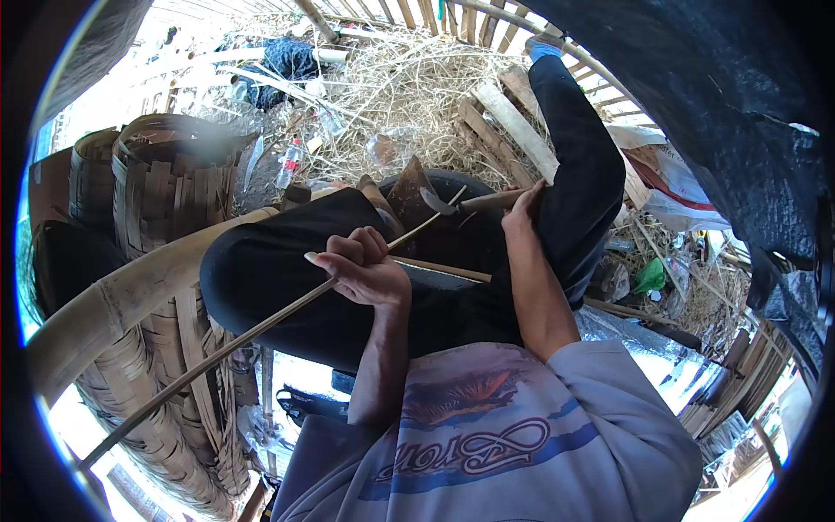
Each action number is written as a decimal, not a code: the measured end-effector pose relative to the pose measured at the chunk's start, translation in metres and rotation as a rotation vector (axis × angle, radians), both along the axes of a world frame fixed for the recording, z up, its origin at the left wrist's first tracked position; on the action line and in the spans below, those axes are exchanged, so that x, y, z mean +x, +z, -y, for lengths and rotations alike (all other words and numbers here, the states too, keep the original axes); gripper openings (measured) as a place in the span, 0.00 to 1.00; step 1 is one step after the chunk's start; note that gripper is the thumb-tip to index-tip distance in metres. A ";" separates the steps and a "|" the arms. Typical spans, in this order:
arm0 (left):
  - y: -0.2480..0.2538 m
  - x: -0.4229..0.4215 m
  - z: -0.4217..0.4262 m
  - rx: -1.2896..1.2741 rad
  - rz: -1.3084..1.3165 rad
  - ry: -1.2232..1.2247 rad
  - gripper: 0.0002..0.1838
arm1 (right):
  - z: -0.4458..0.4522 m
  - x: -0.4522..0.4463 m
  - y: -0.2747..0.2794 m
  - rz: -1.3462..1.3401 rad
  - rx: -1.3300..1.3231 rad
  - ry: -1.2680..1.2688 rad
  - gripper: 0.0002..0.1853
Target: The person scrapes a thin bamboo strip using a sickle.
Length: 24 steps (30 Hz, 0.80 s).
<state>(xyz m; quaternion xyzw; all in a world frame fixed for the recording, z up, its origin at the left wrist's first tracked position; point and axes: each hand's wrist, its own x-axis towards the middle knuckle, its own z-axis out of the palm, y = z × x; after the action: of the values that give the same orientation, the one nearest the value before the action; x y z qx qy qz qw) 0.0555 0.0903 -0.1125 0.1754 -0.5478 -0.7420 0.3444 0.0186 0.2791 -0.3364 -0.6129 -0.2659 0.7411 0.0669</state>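
My left hand [370,268] is closed around a long, thin bamboo strip [235,344]. The strip runs from the lower left, past my left knee, up to a thin tip near the middle. In my right hand [522,209], beside my right leg, is the wooden handle of a curved knife [494,201]. Its hooked blade lies against or very close to the strip near that tip; contact is not certain. Beneath the hands, a second short light stick [444,270] lies across my lap, partly hidden by my left hand and leg.
A thick bamboo pole [113,304] and woven bamboo baskets [174,165] stand at my left. Ahead are dry straw [417,96], wooden pieces [513,130] and a plastic bottle [288,163]. A white sack [665,178] and dark plastic sheeting [722,96] are on the right.
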 end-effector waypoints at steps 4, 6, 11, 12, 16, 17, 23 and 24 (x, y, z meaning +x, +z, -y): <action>0.000 0.001 0.002 -0.022 -0.009 -0.031 0.27 | 0.002 0.009 0.001 -0.077 -0.093 0.023 0.32; 0.003 0.001 0.001 -0.002 -0.008 -0.035 0.27 | 0.006 0.012 0.002 -0.037 0.007 -0.077 0.28; 0.000 0.004 0.000 -0.022 -0.029 -0.055 0.27 | 0.008 0.010 0.019 -0.122 -0.122 0.079 0.29; 0.001 0.002 0.000 -0.011 0.001 -0.024 0.27 | 0.007 0.010 0.015 -0.090 -0.056 0.017 0.28; 0.001 0.001 0.000 -0.004 0.028 -0.019 0.27 | 0.005 0.012 -0.005 -0.056 -0.020 -0.032 0.27; 0.002 0.002 0.001 -0.007 0.031 -0.022 0.27 | 0.006 0.014 -0.003 -0.060 -0.028 -0.002 0.27; -0.001 -0.002 0.000 0.014 -0.042 -0.013 0.27 | 0.005 0.017 -0.011 -0.074 -0.067 -0.070 0.27; -0.001 -0.001 -0.001 -0.003 -0.008 0.001 0.28 | 0.007 0.016 -0.007 -0.104 -0.102 -0.017 0.29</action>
<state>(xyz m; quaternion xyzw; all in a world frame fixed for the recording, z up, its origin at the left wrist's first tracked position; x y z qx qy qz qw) 0.0540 0.0918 -0.1135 0.1725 -0.5475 -0.7416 0.3472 0.0341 0.2721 -0.3438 -0.5783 -0.2190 0.7840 0.0555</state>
